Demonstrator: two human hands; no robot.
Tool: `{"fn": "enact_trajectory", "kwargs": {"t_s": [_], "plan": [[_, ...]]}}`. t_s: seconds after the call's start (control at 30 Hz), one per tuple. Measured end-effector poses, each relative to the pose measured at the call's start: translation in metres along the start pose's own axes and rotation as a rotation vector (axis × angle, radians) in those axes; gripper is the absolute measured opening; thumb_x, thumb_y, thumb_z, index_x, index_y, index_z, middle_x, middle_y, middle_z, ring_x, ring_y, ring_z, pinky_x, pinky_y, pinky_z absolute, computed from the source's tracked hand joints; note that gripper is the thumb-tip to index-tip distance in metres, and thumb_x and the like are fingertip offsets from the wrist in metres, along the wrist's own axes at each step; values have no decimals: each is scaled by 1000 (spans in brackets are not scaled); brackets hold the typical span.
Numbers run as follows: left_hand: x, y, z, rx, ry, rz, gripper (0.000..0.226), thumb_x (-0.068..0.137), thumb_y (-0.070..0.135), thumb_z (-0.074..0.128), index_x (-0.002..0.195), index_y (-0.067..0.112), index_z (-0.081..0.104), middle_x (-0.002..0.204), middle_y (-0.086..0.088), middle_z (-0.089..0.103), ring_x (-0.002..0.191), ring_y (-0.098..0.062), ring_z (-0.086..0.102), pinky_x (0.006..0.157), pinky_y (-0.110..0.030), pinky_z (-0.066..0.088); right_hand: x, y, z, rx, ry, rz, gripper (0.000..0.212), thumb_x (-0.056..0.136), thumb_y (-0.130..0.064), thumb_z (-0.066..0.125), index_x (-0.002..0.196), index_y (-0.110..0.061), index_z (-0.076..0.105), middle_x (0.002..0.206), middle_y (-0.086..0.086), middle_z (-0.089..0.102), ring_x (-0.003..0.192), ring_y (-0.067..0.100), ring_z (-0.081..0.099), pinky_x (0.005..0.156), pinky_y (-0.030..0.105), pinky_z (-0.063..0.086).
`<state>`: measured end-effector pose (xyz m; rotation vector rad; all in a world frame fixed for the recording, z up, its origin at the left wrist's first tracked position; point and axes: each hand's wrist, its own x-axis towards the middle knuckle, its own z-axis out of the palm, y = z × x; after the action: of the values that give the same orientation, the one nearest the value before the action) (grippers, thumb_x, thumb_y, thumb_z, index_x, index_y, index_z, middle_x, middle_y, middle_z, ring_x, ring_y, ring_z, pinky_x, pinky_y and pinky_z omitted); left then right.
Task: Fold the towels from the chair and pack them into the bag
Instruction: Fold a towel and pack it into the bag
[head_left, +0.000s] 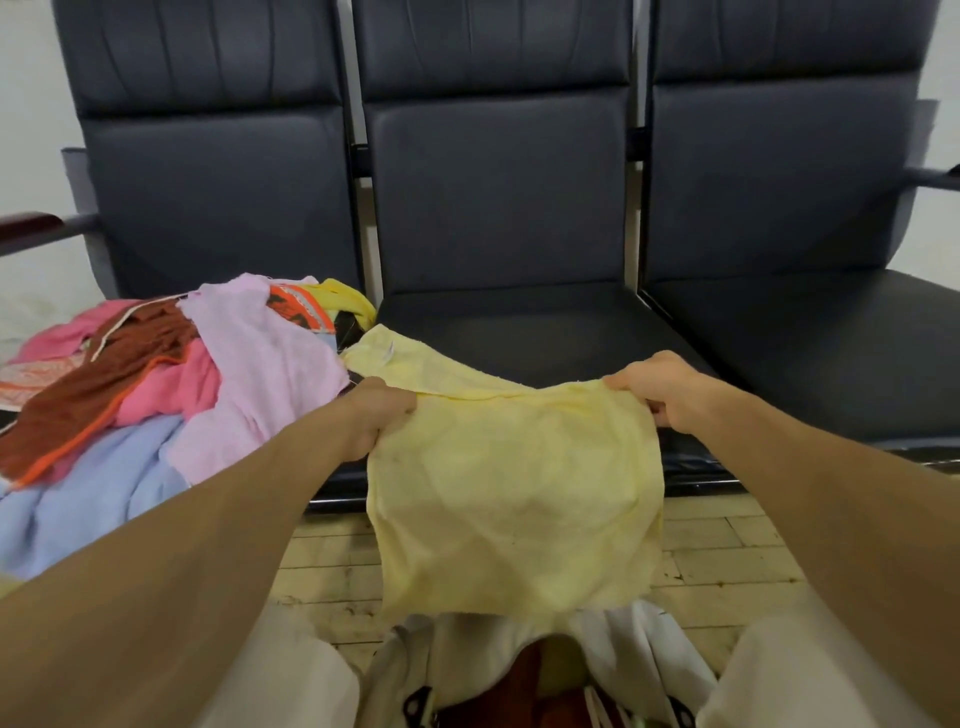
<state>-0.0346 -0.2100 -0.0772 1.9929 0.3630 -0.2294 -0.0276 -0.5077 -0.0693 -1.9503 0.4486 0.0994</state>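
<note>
A pale yellow towel (514, 499) hangs doubled over in front of the middle chair seat (514, 332). My left hand (376, 415) grips its upper left edge and my right hand (657, 387) grips its upper right edge. Its far flap lies back onto the seat. Below the towel, between my knees, stands an open white bag (628, 654) with red-brown cloth (524, 680) inside. A pile of towels (171, 384) in pink, lilac, rust, orange and light blue covers the left chair seat.
Three dark padded chairs stand in a row against a white wall; the right seat (810, 343) is bare. A wooden armrest (28, 228) sticks out at the far left. Pale floor tiles (727, 551) show beneath the seats.
</note>
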Motion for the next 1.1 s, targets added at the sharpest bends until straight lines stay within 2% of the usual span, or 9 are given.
{"fn": "enact_trajectory", "kwargs": {"t_s": [0.07, 0.2, 0.33, 0.4, 0.5, 0.6, 0.67, 0.87, 1.1], "plan": [[1, 4, 6, -10, -7, -54, 66, 80, 35, 70, 133, 9, 40, 126, -11, 50, 113, -30, 52, 100, -44, 45, 2, 1, 0, -5, 4, 17, 40, 82, -21, 75, 115, -7, 59, 100, 12, 66, 90, 24, 65, 83, 41, 57], [1, 13, 15, 38, -8, -44, 61, 85, 43, 69, 130, 10, 44, 118, -8, 50, 108, -27, 50, 89, -39, 42, -2, 0, -3, -127, 10, -6, 39, 81, -16, 71, 118, -5, 61, 106, 13, 65, 92, 27, 64, 75, 37, 55], [-7, 15, 13, -79, -35, 104, 45, 89, 39, 64, 123, 11, 54, 115, -5, 60, 108, -24, 57, 98, -39, 46, -18, -4, -1, -327, -134, -94, 22, 92, -5, 52, 109, -6, 66, 113, 16, 63, 108, 31, 61, 95, 44, 52], [-16, 17, 8, -139, -30, 173, 41, 92, 39, 59, 124, 13, 56, 120, -6, 62, 110, -25, 59, 103, -45, 44, -26, -8, -3, -136, -195, -164, 21, 96, -5, 51, 110, -15, 63, 110, 12, 62, 103, 26, 61, 88, 39, 54], [-30, 26, 1, -233, 31, 236, 35, 95, 40, 54, 121, 16, 54, 113, -7, 60, 105, -23, 58, 100, -43, 45, -39, -17, -9, 248, -202, -307, 41, 98, -1, 46, 128, -26, 57, 112, 12, 63, 97, 23, 63, 79, 35, 55], [-45, 34, -10, -393, 108, 304, 8, 98, 24, 49, 91, 22, 51, 93, -3, 56, 86, -19, 55, 78, -31, 47, -45, -24, -19, 490, -58, -362, 42, 94, 5, 47, 125, -19, 62, 107, 7, 65, 95, 21, 65, 78, 33, 57], [-50, 34, -21, -428, 104, 346, 12, 97, 14, 46, 89, 20, 53, 96, -5, 57, 91, -23, 56, 82, -31, 46, -44, -24, -28, 617, 16, -302, 35, 93, 7, 49, 115, -12, 68, 106, 9, 67, 92, 20, 66, 70, 29, 56], [-65, 30, -36, -360, 7, 402, 18, 101, 19, 45, 109, 14, 61, 110, -5, 61, 106, -22, 57, 95, -35, 46, -47, -20, -44, 634, 208, -225, 34, 92, 6, 50, 100, -19, 72, 106, 1, 60, 92, 15, 58, 66, 25, 48], [-73, 39, -27, -568, 32, 375, 17, 102, 17, 42, 93, 19, 56, 104, -4, 63, 105, -23, 60, 96, -37, 48, -49, -22, -45, 621, 239, -282, 36, 89, 8, 56, 103, -21, 71, 107, 0, 61, 96, 16, 61, 82, 31, 55]]}}
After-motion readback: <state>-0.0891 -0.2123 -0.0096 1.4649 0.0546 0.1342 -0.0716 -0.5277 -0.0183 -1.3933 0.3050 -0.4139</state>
